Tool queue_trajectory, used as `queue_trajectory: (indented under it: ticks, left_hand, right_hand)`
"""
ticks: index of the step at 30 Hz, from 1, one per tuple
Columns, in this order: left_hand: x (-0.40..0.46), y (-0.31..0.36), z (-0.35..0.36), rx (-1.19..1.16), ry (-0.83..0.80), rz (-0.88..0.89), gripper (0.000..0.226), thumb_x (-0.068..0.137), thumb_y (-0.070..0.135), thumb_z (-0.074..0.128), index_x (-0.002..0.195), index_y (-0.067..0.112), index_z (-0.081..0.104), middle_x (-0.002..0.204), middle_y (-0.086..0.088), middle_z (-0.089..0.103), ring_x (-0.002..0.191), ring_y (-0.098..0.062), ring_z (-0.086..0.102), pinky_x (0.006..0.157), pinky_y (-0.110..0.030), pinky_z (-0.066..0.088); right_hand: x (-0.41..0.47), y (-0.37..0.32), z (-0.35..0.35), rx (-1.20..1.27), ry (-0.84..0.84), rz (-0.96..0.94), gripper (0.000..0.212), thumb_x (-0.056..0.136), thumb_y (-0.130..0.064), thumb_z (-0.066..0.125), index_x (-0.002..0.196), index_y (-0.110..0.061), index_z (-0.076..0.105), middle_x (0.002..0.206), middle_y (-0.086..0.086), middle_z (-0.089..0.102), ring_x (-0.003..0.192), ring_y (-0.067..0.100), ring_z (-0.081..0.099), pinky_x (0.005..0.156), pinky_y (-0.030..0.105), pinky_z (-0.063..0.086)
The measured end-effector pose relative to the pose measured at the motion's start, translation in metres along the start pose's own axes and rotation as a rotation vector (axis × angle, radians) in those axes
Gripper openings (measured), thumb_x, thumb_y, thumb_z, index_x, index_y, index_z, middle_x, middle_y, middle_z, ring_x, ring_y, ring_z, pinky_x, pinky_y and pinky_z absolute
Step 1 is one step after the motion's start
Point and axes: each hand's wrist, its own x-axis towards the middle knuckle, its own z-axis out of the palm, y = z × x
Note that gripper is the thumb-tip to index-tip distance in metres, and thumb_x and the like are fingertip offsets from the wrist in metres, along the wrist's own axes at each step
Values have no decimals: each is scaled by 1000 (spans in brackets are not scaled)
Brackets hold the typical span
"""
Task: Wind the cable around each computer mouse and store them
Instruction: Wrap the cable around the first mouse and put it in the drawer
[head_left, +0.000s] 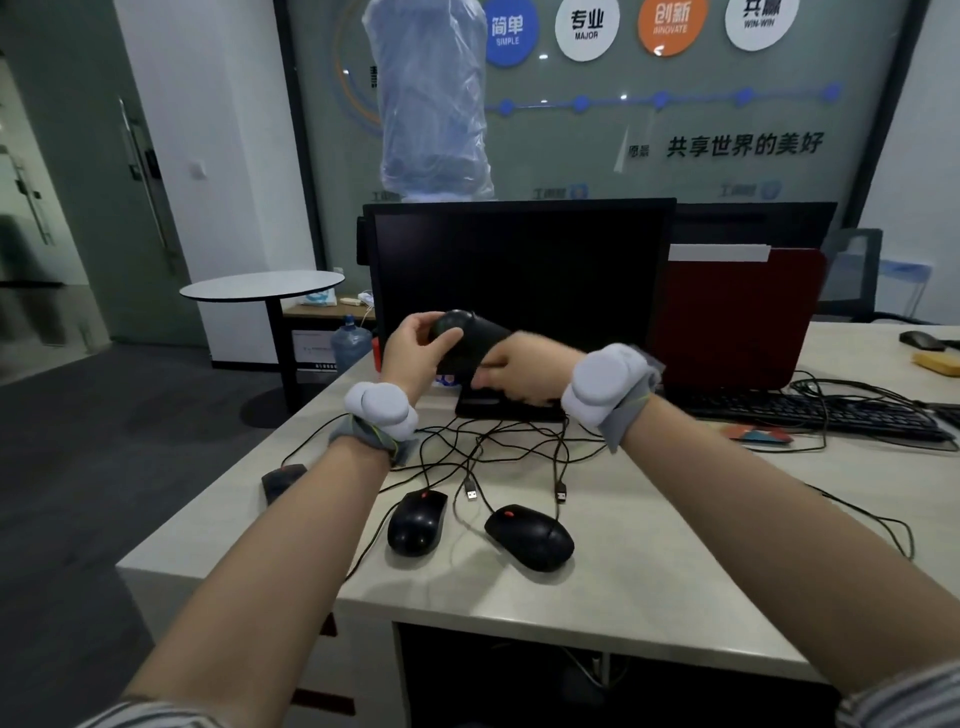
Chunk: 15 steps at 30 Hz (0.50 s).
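A black mouse (462, 332) is held up in front of the monitor by both hands. My left hand (410, 348) grips its far end. My right hand (524, 371) is blurred and closed at the mouse's near side, apparently on its cable. Two more black mice lie on the desk, one (417, 522) to the left and one (530, 536) to the right, each with a red scroll wheel. Their loose black cables (488, 447) tangle behind them, with two USB plugs (471, 493) (560, 492) lying between.
A black monitor (524, 270) stands behind my hands, a red folder (737, 317) and a black keyboard (810, 413) to the right. A small dark object (282, 479) lies near the desk's left edge (218, 499). A round table (262, 286) stands beyond.
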Motion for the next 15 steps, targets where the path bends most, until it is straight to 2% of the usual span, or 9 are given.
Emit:
queue_trajectory:
  ticks: [2,5,7,9,11,13,15]
  left_hand:
    - [-4,-1,-2,95,-72,38,33,85,21,64,116,14,55,116,-7,61,111,-22,58,96,-38,49]
    - [-12,2,0,-11,-246,21,21,89,22,59,109,23,57,112,-5,63,111,-22,59,93,-33,52]
    - [-18,7,4,-163,-354,-26,17,91,21,55,108,25,57,109,-1,63,109,-20,59,85,-24,54]
    - [-22,13,8,-343,-446,-74,22,93,20,50,114,20,56,112,-3,62,107,-17,60,85,-23,54]
    - [-25,20,12,-490,-517,-118,32,96,21,42,125,10,51,113,-6,61,104,-15,60,91,-27,52]
    - [-26,27,15,-580,-568,-143,41,100,21,34,134,0,41,110,-6,59,100,-14,59,91,-29,50]
    - [-27,33,19,-652,-586,-157,41,101,22,28,132,-2,40,108,-6,57,98,-13,57,87,-27,50]
  right_hand:
    - [1,1,-19,-23,126,-61,23,90,-23,52,99,-16,72,82,-6,63,68,9,55,61,18,43]
    - [0,10,-45,16,196,-143,20,90,-20,54,99,-19,72,93,-9,64,82,5,58,73,13,43]
    - [1,21,-56,76,265,-148,15,87,-21,61,96,-17,72,87,-11,63,77,0,56,69,9,41]
    - [4,32,-58,160,325,-132,14,84,-21,66,93,-12,71,84,-4,64,73,6,56,65,10,42]
    - [3,40,-53,305,338,-138,16,85,-18,64,95,-7,70,84,5,65,69,10,56,63,14,44]
    - [-1,46,-45,484,336,-150,18,88,-15,59,101,-8,69,89,3,67,73,7,60,66,13,48]
    - [-4,50,-37,794,319,-149,21,91,-6,52,107,-4,66,87,-1,68,75,4,64,67,12,52]
